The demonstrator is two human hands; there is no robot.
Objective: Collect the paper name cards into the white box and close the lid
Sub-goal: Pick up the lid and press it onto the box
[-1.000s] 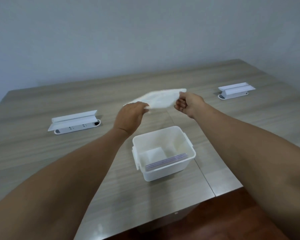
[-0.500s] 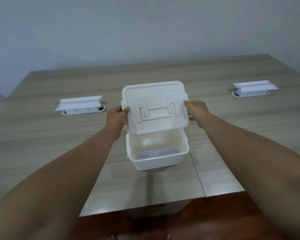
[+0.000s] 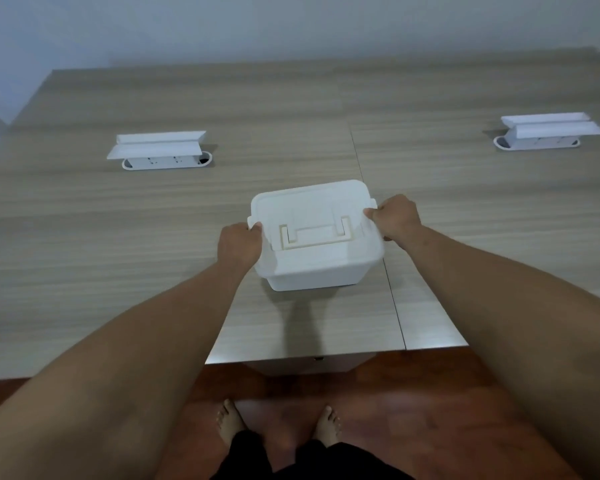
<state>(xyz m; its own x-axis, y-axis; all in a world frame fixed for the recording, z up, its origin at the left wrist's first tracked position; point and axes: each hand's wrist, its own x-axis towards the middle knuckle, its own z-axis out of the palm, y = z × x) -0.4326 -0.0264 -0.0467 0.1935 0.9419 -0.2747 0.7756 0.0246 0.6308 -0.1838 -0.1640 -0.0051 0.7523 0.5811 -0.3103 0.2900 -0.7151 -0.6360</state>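
The white box (image 3: 312, 280) stands on the wooden table near its front edge. Its white lid (image 3: 312, 216), with a flat folded handle in the middle, lies on top of the box and covers the opening. My left hand (image 3: 238, 244) grips the lid's left edge. My right hand (image 3: 395, 216) grips the lid's right edge. The name cards inside the box are hidden under the lid.
Two white pop-up socket units sit in the table (image 3: 84, 237): one at the back left (image 3: 158, 150), one at the back right (image 3: 551, 131). A seam runs down the table just right of the box. Below the table edge are a red-brown floor and my bare feet.
Both hands brought the lid from the air behind the box, tilted it over the opening, then lowered it flat onto the box. The cards are now covered.
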